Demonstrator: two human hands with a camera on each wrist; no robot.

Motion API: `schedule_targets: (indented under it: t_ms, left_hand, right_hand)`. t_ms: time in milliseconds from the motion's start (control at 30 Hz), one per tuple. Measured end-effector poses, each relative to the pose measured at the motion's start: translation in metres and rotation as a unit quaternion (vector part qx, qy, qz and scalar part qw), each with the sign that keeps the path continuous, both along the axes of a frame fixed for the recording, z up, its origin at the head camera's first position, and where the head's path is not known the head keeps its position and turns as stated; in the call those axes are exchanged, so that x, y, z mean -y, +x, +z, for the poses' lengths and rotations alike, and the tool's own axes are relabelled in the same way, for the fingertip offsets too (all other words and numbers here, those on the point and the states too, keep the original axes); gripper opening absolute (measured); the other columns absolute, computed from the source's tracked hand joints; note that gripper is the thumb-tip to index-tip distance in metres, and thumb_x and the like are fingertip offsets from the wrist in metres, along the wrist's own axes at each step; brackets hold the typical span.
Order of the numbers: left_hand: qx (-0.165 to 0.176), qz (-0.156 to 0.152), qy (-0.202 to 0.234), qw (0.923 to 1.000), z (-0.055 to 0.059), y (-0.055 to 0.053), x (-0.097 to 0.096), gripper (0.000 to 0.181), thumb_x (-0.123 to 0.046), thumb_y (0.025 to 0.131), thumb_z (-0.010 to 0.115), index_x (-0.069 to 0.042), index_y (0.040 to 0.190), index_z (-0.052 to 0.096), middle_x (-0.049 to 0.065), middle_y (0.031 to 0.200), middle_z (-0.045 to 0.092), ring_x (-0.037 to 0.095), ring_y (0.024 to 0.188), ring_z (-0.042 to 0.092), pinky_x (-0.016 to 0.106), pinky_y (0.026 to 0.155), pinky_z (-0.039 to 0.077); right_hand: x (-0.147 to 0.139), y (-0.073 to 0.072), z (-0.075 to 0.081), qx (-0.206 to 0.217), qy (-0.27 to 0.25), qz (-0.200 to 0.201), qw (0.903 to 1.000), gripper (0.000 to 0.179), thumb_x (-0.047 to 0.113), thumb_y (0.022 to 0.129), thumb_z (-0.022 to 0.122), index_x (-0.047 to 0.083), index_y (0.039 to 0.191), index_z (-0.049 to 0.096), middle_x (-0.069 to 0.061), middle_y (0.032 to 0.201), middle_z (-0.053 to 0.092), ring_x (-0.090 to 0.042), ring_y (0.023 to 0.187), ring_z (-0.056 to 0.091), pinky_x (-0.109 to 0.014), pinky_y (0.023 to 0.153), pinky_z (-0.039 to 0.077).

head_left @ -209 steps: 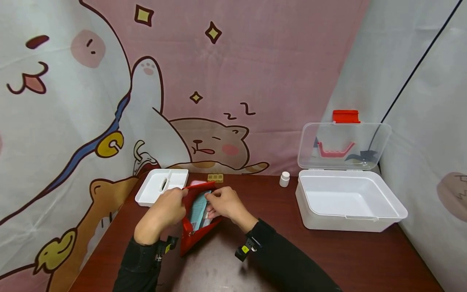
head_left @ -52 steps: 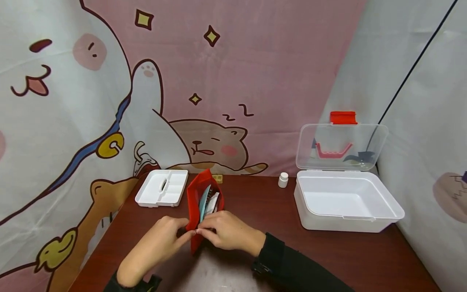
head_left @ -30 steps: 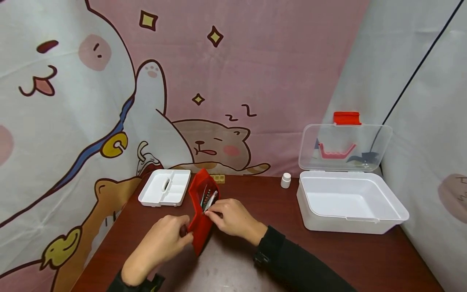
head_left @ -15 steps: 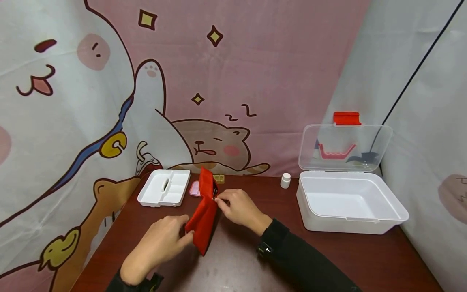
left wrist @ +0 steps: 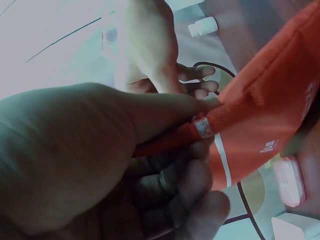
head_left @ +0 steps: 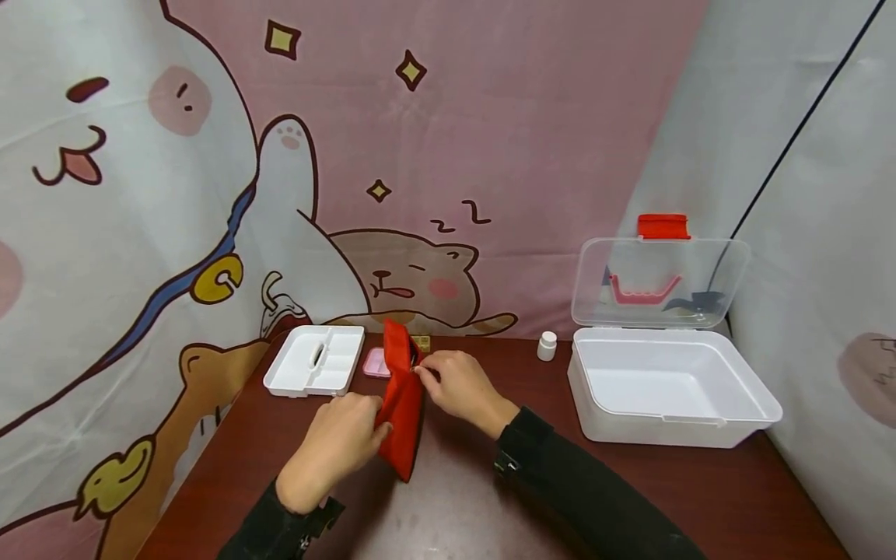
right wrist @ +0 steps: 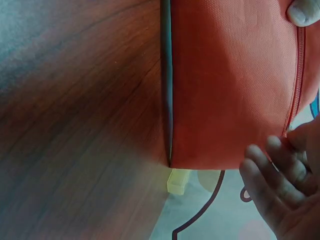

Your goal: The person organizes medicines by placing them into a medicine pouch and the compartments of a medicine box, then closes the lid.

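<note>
A red zip pouch [head_left: 402,432] stands on its long edge on the table, its zipper [right wrist: 300,67] running along the top. At the near end, my left hand [head_left: 336,443] grips the pouch's upper corner between thumb and curled fingers. My right hand [head_left: 462,387] pinches at the zipper's far end, where the pull is hidden by its fingertips. Most of the zipper line behind it is closed in the right wrist view, and only a small dark gap shows at the far end in the head view. The pouch's contents are hidden.
Left of the pouch lies a white divided tray [head_left: 280,379]. A pink case [head_left: 376,363] and a yellow compartment box [head_left: 422,342] sit behind it. At right are a small white bottle [head_left: 547,347] and a white bin [head_left: 672,430] with its clear lid [head_left: 595,284] raised.
Earlier the pouch gaped, with a blue packet and other items showing and my right hand at the packet. Since then my right hand has travelled along the zipper to the far end, closing the mouth.
</note>
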State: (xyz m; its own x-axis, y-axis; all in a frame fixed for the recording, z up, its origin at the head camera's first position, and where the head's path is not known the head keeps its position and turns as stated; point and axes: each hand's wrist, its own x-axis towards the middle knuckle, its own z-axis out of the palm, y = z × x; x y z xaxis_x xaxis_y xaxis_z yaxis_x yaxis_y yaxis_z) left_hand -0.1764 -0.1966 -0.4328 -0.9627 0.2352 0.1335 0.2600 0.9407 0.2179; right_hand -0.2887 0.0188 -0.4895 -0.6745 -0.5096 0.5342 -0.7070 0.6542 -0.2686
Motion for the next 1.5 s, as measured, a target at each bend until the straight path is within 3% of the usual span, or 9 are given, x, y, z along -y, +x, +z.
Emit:
schedule_targets:
  t_ms: [333,567,767,867,933,1067,1167,1400,1500]
  left_hand:
    - [0.007,-0.015,-0.002,0.9999,0.003,0.003,0.003,0.029,-0.021,0.093,0.086,-0.019,0.077,0.062,-0.006,0.062,0.051,0.015,0.057,0.049,0.034,0.053,0.039]
    - [-0.013,-0.016,-0.016,0.9997,0.001,0.002,0.007,0.024,-0.019,0.092,0.087,-0.017,0.08,0.066,-0.005,0.065,0.054,0.016,0.061,0.052,0.036,0.054,0.042]
    - [-0.031,-0.012,-0.008,0.9994,0.001,-0.004,0.013,0.023,-0.018,0.091,0.087,-0.018,0.082,0.066,-0.005,0.069,0.059,0.016,0.064,0.057,0.038,0.056,0.046]
    - [-0.021,-0.007,0.005,0.9997,0.0,-0.007,0.017,0.02,-0.019,0.092,0.087,-0.019,0.087,0.068,-0.006,0.075,0.062,0.014,0.068,0.057,0.038,0.059,0.048]
    - [-0.014,-0.003,0.009,0.9999,-0.001,-0.008,0.02,0.018,-0.019,0.093,0.086,-0.019,0.089,0.069,-0.006,0.078,0.063,0.014,0.07,0.056,0.038,0.061,0.048]
    - [-0.011,-0.003,0.009,0.9999,-0.003,-0.008,0.022,0.017,-0.019,0.093,0.086,-0.018,0.091,0.07,-0.005,0.081,0.063,0.014,0.071,0.056,0.038,0.061,0.048]
    - [-0.012,-0.01,0.014,0.9998,-0.004,-0.009,0.021,0.017,-0.018,0.093,0.087,-0.018,0.09,0.069,-0.005,0.081,0.062,0.014,0.071,0.056,0.037,0.06,0.048]
    - [-0.022,-0.001,0.034,0.9992,-0.005,-0.011,0.024,0.016,-0.016,0.093,0.087,-0.017,0.09,0.071,-0.003,0.082,0.065,0.015,0.071,0.055,0.037,0.062,0.048]
    - [-0.04,0.006,0.057,0.9975,-0.008,-0.015,0.027,0.015,-0.015,0.093,0.087,-0.013,0.094,0.072,0.0,0.084,0.067,0.017,0.072,0.056,0.037,0.065,0.049]
  right_hand:
    - [-0.009,-0.034,0.003,0.009,-0.007,-0.092,0.9957,0.021,0.027,0.108,0.069,0.014,0.099,0.084,-0.003,0.095,0.082,-0.025,0.089,0.078,-0.046,0.084,0.065]
    - [-0.019,-0.054,0.005,0.066,-0.06,-0.153,0.9842,0.022,0.027,0.108,0.07,0.015,0.102,0.087,-0.001,0.085,0.079,-0.023,0.079,0.071,-0.042,0.077,0.06]
    - [-0.028,-0.056,0.006,0.134,-0.089,-0.158,0.9742,0.021,0.024,0.107,0.068,0.016,0.093,0.081,0.001,0.076,0.069,-0.018,0.07,0.061,-0.034,0.069,0.05]
    - [-0.031,-0.058,0.005,0.183,-0.098,-0.138,0.9684,0.012,0.021,0.104,0.066,0.015,0.098,0.073,-0.004,0.085,0.07,-0.023,0.078,0.063,-0.038,0.073,0.051]
    - [-0.031,-0.06,0.002,0.232,-0.111,-0.104,0.9609,0.011,0.019,0.102,0.065,0.014,0.112,0.069,-0.008,0.104,0.075,-0.026,0.093,0.069,-0.041,0.085,0.057]
    - [-0.033,-0.064,-0.011,0.342,-0.151,-0.014,0.9273,0.048,0.011,0.103,0.064,0.014,0.15,0.055,-0.014,0.149,0.068,-0.033,0.136,0.067,-0.052,0.114,0.055]
    - [-0.035,-0.066,-0.019,0.394,-0.168,0.032,0.9031,0.067,0.008,0.102,0.066,0.017,0.165,0.043,-0.015,0.163,0.058,-0.035,0.152,0.056,-0.057,0.123,0.049]
    - [-0.044,-0.063,-0.018,0.402,-0.178,0.05,0.8965,0.052,0.01,0.093,0.077,0.012,0.142,0.059,-0.011,0.131,0.069,-0.027,0.117,0.064,-0.043,0.104,0.054]
    - [-0.055,-0.057,-0.014,0.406,-0.199,0.046,0.891,0.051,0.008,0.091,0.078,0.011,0.139,0.062,-0.01,0.125,0.07,-0.025,0.11,0.064,-0.04,0.099,0.054]
